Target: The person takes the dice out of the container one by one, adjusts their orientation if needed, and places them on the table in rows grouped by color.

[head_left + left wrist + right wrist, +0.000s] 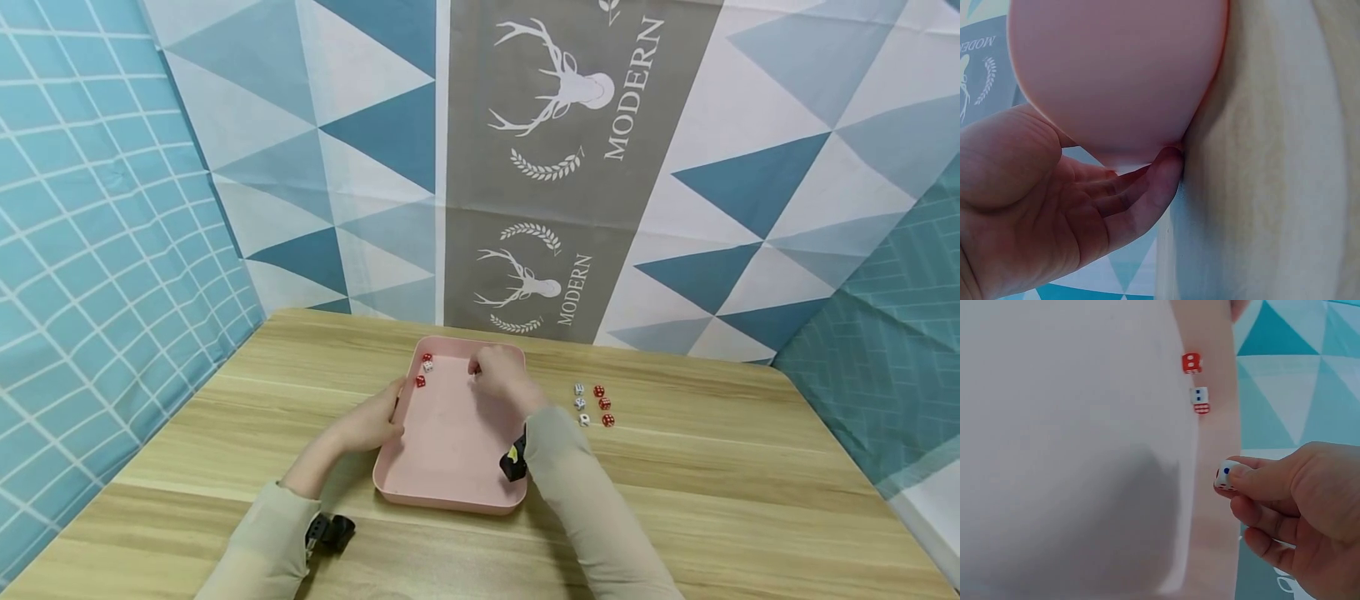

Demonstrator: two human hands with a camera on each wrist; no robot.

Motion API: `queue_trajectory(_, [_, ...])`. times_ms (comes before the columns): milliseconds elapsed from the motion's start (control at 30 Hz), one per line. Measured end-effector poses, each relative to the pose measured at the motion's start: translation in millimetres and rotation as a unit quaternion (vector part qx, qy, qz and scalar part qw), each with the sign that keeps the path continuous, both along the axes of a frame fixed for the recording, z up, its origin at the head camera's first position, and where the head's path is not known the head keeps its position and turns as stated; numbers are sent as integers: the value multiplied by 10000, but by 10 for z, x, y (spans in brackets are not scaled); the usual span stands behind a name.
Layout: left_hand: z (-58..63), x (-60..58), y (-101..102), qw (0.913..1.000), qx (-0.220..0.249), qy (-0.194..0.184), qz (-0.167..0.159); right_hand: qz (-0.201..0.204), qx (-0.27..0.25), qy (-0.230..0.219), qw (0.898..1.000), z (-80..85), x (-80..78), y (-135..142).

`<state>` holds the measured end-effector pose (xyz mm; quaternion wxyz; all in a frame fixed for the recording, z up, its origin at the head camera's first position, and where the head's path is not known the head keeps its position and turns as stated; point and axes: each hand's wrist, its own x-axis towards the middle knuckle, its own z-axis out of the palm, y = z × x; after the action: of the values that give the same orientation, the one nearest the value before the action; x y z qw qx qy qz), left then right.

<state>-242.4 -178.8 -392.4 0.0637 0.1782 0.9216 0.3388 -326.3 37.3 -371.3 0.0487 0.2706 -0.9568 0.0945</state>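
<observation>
Pinched between the thumb and forefinger of my right hand (pixel 498 371) is a white die (pixel 1227 475), held over the far end of a pink tray (pixel 446 450). The right wrist view shows a blue pip on one of its faces and red pips on others. At the tray's left wall, my left hand (pixel 371 419) grips the side, its fingertips low by the table in the left wrist view. Inside the tray's far left part lie a red die (pixel 1192 363), a white die (pixel 1199 395) and another red die (pixel 1202 409), the last two close together.
Right of the tray, white dice (pixel 580 403) and red dice (pixel 605 403) lie in two short columns on the wooden table (pixel 720 467). A patterned cloth (pixel 525 192) hangs behind the table's far edge. Tile-patterned sheets (pixel 112 250) flank both sides.
</observation>
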Motion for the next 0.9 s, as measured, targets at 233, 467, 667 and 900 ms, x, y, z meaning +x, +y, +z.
queue_trajectory(233, [-32,13,7,9999,136,-23,-32,70,-155,-60,9998,93,92,51])
queue_trajectory(467, [-47,14,4,9997,251,10,-79,132,-342,-181,9992,157,169,99])
queue_trajectory(667, [-38,8,-6,9996,235,38,-127,28,-555,-345,9979,202,248,177])
queue_trajectory(900, [-25,-17,-15,9997,111,134,-161,-43,-886,-189,9959,219,344,297])
